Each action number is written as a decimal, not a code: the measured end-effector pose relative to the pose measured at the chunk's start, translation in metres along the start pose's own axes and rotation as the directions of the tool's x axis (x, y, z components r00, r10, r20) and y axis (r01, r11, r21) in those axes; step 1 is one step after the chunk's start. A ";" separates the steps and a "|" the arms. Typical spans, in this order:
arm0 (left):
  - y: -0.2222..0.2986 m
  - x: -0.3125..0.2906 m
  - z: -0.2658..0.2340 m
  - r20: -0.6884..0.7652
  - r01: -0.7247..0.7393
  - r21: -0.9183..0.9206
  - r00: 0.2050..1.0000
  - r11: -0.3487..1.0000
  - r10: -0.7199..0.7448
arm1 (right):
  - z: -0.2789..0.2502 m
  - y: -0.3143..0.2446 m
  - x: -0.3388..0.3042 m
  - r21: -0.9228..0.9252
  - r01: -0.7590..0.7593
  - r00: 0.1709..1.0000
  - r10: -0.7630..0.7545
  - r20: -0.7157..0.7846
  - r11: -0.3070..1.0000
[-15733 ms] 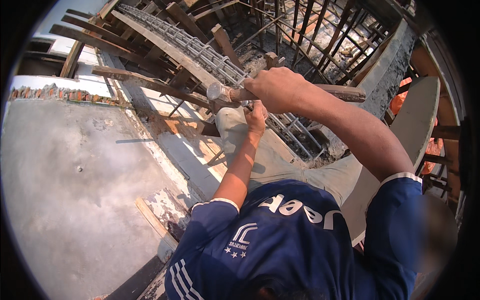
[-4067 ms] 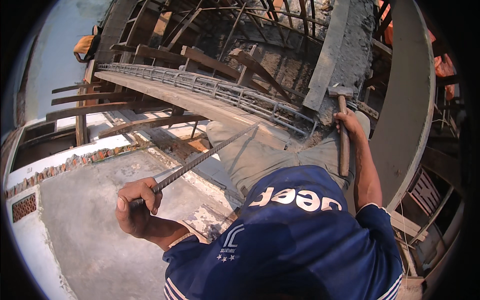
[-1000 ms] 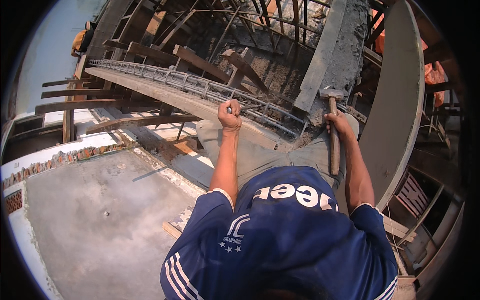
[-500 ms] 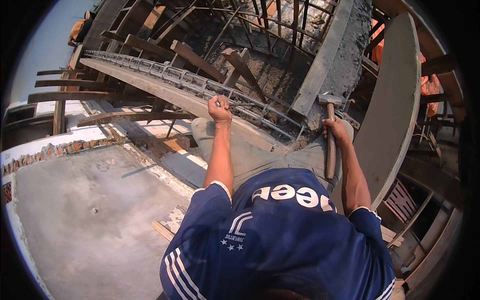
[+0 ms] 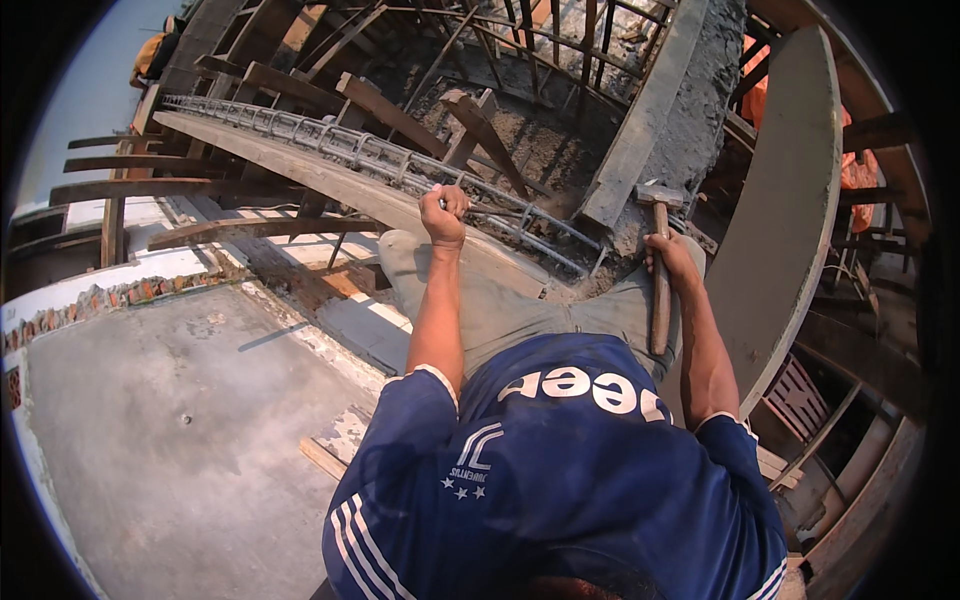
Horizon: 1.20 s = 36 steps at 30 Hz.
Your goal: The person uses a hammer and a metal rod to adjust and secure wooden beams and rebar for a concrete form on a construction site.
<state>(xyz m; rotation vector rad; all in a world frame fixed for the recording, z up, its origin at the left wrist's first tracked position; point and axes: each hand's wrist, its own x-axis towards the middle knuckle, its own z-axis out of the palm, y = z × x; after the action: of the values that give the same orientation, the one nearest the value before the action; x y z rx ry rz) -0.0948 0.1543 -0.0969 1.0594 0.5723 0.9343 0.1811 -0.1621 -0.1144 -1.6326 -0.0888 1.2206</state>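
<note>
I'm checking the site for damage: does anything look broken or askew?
Yes: at the left, the brick edge along the grey slab looks broken; its pieces are jagged and exposed, unlike the slab's flat face.

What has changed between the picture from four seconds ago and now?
The left hand has swung rightward and forward, from over the concrete slab toward the rebar cage; its ribbed steel bar now appears nearly end-on. The right hand stayed around the hammer.
</note>
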 end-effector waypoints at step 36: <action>-0.009 -0.031 0.042 0.163 0.046 -0.019 0.986 0.999 -0.042 | 0.000 0.006 0.002 0.018 -0.010 1.000 0.010 -0.015 1.000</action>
<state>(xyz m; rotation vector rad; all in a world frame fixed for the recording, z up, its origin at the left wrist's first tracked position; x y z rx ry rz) -0.0749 0.1057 -0.0891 1.0872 0.4469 0.8052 0.1797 -0.1636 -0.1203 -1.6286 -0.0602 1.2127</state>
